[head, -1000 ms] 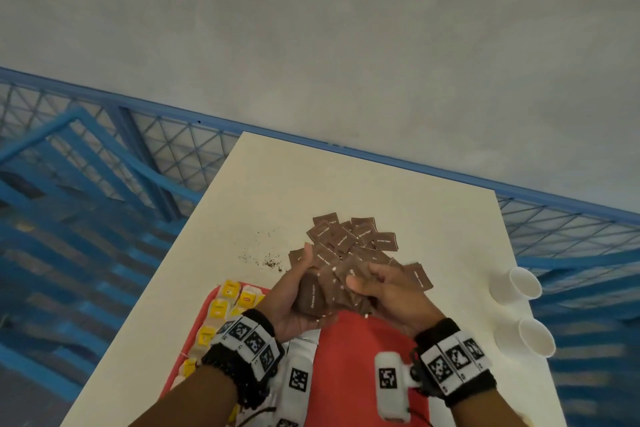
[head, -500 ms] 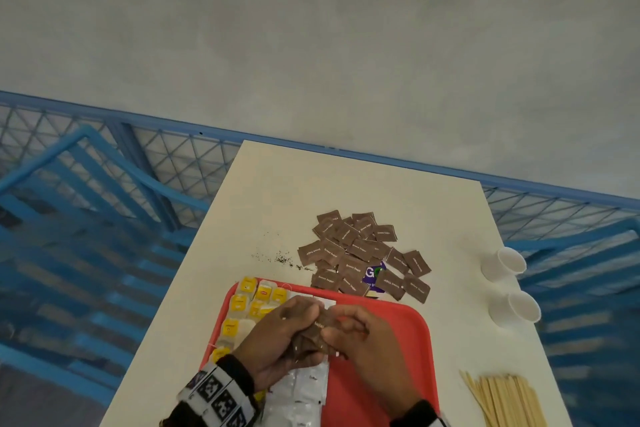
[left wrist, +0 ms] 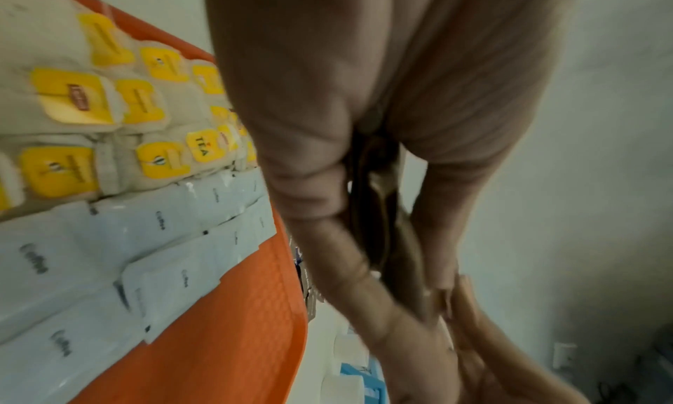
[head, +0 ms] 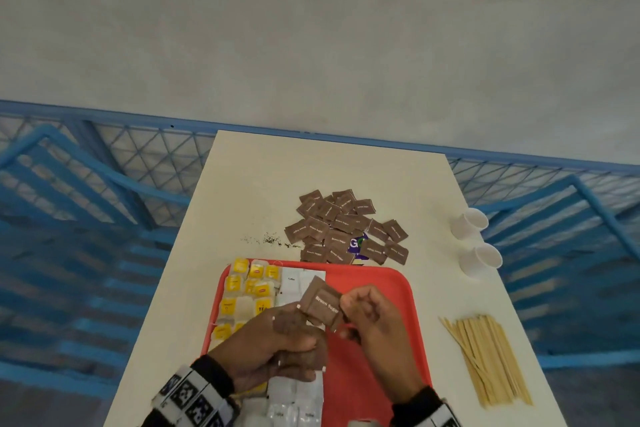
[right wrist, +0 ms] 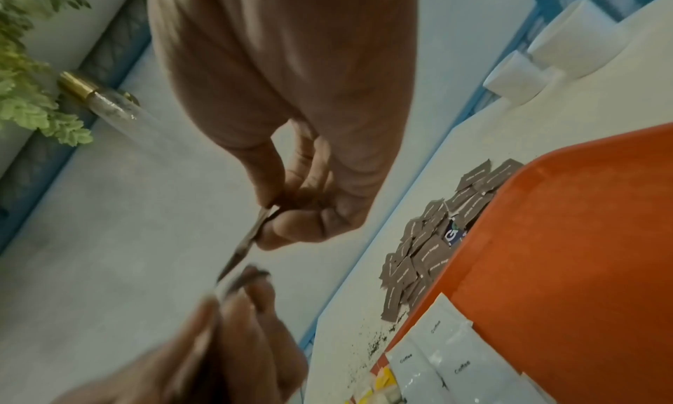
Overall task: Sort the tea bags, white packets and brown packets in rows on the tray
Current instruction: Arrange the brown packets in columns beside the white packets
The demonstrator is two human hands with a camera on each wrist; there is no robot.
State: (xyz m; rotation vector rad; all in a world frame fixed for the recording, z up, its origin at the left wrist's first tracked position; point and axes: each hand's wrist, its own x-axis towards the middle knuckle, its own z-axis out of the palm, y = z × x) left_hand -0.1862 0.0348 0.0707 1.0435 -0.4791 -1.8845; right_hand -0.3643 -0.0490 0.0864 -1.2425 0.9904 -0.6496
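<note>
Over the red tray (head: 398, 291), my left hand (head: 294, 326) grips a small stack of brown packets (left wrist: 378, 208) between thumb and fingers. My right hand (head: 349, 312) pinches one brown packet (head: 322, 302), marked "Brown Sugar", by its right edge just above that stack. This packet shows edge-on (right wrist: 251, 234) in the right wrist view. Tea bags (head: 249, 288) with yellow tags fill the tray's left side. White packets (head: 294, 284) lie in a column beside them. The tray's right half is bare. A pile of brown packets (head: 346, 225) lies on the table beyond the tray.
Two white paper cups (head: 469, 222) (head: 481, 258) stand at the table's right edge. A bundle of wooden stirrers (head: 488, 357) lies right of the tray. Loose tea crumbs (head: 270, 239) dot the table left of the pile. Blue railing surrounds the table.
Both hands have drawn back from the pile on the table to above the tray, carrying brown packets. The right hand now holds one packet apart from the left hand's stack.
</note>
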